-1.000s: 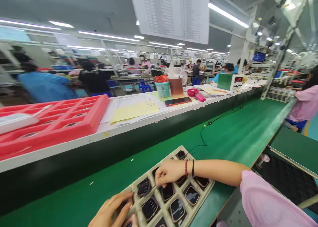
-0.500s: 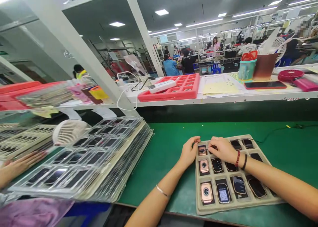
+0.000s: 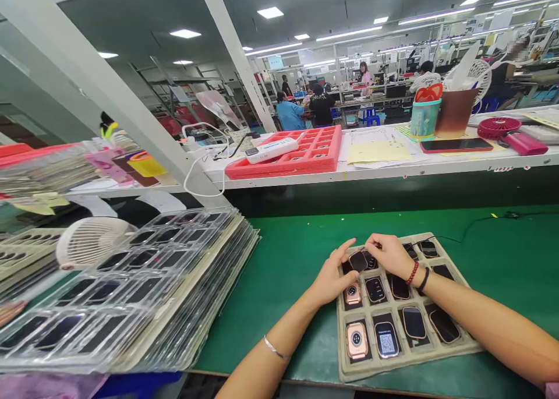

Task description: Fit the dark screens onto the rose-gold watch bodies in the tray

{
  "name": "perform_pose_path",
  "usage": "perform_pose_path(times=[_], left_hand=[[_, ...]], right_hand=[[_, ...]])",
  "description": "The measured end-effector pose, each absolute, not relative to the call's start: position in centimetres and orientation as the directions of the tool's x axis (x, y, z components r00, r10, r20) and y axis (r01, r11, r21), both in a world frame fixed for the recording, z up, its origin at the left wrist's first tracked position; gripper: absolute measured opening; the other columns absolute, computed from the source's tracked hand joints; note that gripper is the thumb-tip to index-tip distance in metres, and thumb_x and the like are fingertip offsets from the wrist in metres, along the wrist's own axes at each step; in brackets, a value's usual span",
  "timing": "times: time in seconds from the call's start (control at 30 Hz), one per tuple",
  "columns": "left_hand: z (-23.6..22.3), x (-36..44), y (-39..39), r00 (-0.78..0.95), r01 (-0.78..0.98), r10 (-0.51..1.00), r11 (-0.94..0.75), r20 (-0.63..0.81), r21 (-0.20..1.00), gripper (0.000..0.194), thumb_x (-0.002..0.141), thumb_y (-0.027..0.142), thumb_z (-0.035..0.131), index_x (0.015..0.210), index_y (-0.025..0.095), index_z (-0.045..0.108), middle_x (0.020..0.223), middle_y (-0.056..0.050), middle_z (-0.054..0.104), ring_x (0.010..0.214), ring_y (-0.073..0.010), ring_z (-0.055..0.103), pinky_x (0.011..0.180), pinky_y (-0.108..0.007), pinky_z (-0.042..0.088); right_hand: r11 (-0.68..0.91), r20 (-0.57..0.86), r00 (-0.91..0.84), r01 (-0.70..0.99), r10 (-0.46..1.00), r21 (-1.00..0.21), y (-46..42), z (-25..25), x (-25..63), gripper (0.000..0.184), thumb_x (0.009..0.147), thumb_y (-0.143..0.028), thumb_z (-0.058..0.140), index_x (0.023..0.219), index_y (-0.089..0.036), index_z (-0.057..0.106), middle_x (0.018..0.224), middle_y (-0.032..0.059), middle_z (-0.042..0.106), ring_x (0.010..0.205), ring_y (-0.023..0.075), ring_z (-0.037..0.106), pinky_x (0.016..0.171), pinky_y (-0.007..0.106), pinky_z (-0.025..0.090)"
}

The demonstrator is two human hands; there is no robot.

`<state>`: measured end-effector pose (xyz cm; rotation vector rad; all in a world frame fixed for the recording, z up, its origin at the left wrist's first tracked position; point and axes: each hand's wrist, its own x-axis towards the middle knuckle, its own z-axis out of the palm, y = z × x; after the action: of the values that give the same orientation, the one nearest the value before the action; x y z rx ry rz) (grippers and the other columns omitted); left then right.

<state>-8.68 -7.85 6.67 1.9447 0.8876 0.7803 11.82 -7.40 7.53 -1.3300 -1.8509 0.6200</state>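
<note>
A beige moulded tray [image 3: 343, 335] lies on the green bench mat [image 3: 271, 288], holding several smartwatch bodies with rose-gold or dark faces. My left hand [image 3: 332, 279] curls over a dark smartwatch [image 3: 358, 261] at the tray's top left corner, which looks lifted from its cell. My right hand [image 3: 391, 256] sits just beside it, fingertips pinched at that watch's upper edge. A thin black cable [image 3: 437, 239] runs over the tray towards those fingers, and its end is hidden. A rose-gold watch body [image 3: 352, 294] lies just below my left hand.
Left of the tray stands a tall stack of clear plastic trays of watches [image 3: 131, 288], with a white fan [image 3: 89, 242] behind it. A co-worker's fingers [image 3: 11, 311] show at the far left. Across the bench are a red foam tray [image 3: 283, 154], papers and a phone [image 3: 456, 145].
My view has swung left from the far bench to the tray. The top left watch now shows a dark side instead of rose gold, and my hands have closed in around it.
</note>
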Motion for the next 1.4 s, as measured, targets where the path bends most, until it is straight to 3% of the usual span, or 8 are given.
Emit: perform_pose_path(times=[0.17, 0.4, 0.7, 0.83, 1.0, 1.23, 1.33, 1.4], left_hand=[[6.7, -8.7, -7.8, 0.547, 0.205, 0.81, -0.374, 0.21, 0.905, 0.06, 0.081, 0.034, 0.063, 0.137, 0.019, 0.045, 0.117, -0.012, 0.064, 0.11, -0.0265, 0.058, 0.105, -0.044, 0.036], [7.1, -8.7, -7.8, 0.525, 0.323, 0.831, -0.394, 0.184, 0.861, 0.053, 0.08, 0.02, 0.055, 0.133, 0.024, 0.049, 0.134, -0.007, 0.054, 0.125, -0.0269, 0.048, 0.115, -0.054, 0.007], [8.2, -9.2, -7.9, 0.532, 0.507, 0.827, -0.485, 0.184, 0.713, 0.059, 0.077, 0.01, 0.046, 0.133, 0.028, 0.049, 0.123, -0.005, 0.06, 0.115, -0.0233, 0.051, 0.113, -0.059, 0.001], [8.1, -9.6, -7.9, 0.539, 0.649, 0.819, -0.554, 0.199, 0.521, 0.059, 0.073, 0.008, 0.047, 0.126, 0.03, 0.055, 0.103, -0.004, 0.064, 0.108, -0.024, 0.051, 0.108, -0.065, -0.006], [8.3, -9.4, -8.3, 0.55, 0.663, 0.813, -0.563, 0.188, 0.493, 0.047, 0.074, 0.01, 0.049, 0.116, 0.029, 0.061, 0.11, -0.005, 0.062, 0.112, -0.0247, 0.049, 0.109, -0.064, -0.003], [8.0, -9.1, -8.2, 0.533, 0.523, 0.826, -0.49, 0.181, 0.697, 0.033, 0.089, 0.032, 0.044, 0.117, 0.028, 0.062, 0.117, -0.006, 0.064, 0.115, -0.0243, 0.052, 0.111, -0.059, 0.003], [7.6, -9.1, -8.0, 0.564, 0.319, 0.809, -0.396, 0.163, 0.861, 0.047, 0.095, 0.047, 0.029, 0.121, 0.023, 0.06, 0.119, -0.009, 0.064, 0.116, -0.0256, 0.053, 0.111, -0.055, 0.015], [7.4, -9.2, -7.9, 0.577, 0.176, 0.801, -0.313, 0.16, 0.933, 0.056, 0.091, 0.056, 0.038, 0.131, 0.019, 0.052, 0.117, -0.012, 0.064, 0.111, -0.0268, 0.056, 0.106, -0.05, 0.03]], right_hand=[[0.333, 0.288, -0.174, 0.606, 0.942, -0.723, -7.4, 7.2, 12.2, 0.023, 0.087, -0.028, 0.05, 0.068, -0.017, 0.059, 0.06, -0.0017, 0.059, 0.056, 0.0125, 0.051, 0.055, 0.023, 0.033], [0.343, 0.289, -0.189, 0.61, 0.938, -0.714, -7.7, 7.2, 12.2, 0.024, 0.087, -0.029, 0.048, 0.074, -0.017, 0.064, 0.06, -0.0005, 0.06, 0.054, 0.0131, 0.052, 0.054, 0.023, 0.033], [0.258, 0.296, -0.116, 0.825, 0.948, -0.503, -7.5, 9.4, 13.9, 0.02, 0.084, -0.025, 0.051, 0.067, -0.02, 0.061, 0.055, -0.0013, 0.059, 0.052, 0.0138, 0.05, 0.052, 0.024, 0.026], [0.495, 0.297, -0.398, 0.745, 0.868, -0.447, -9.5, 10.4, 12.7, 0.02, 0.083, -0.023, 0.05, 0.066, -0.02, 0.061, 0.055, 0.0, 0.06, 0.052, 0.0138, 0.051, 0.056, 0.025, 0.03], [0.682, 0.125, -0.678, 0.678, 0.724, -0.272, -12.4, 9.5, 10.6, 0.018, 0.078, -0.019, 0.053, 0.062, -0.02, 0.061, 0.057, 0.0045, 0.064, 0.052, 0.0162, 0.053, 0.057, 0.029, 0.027], [0.466, 0.155, -0.504, 0.58, 0.85, -0.668, -11.0, 9.0, 11.0, 0.026, 0.086, -0.027, 0.045, 0.063, -0.019, 0.054, 0.057, -0.0004, 0.057, 0.053, 0.0134, 0.048, 0.052, 0.024, 0.028], [0.38, 0.23, -0.338, 0.493, 0.913, -0.782, -9.6, 8.3, 11.6, 0.033, 0.09, -0.038, 0.041, 0.065, -0.019, 0.052, 0.058, -0.0008, 0.053, 0.055, 0.0141, 0.046, 0.053, 0.024, 0.031], [0.332, 0.229, -0.264, 0.471, 0.937, -0.817, -8.8, 7.7, 12.1, 0.035, 0.09, -0.043, 0.041, 0.067, -0.019, 0.052, 0.055, -0.0021, 0.049, 0.052, 0.0139, 0.044, 0.052, 0.024, 0.03]])
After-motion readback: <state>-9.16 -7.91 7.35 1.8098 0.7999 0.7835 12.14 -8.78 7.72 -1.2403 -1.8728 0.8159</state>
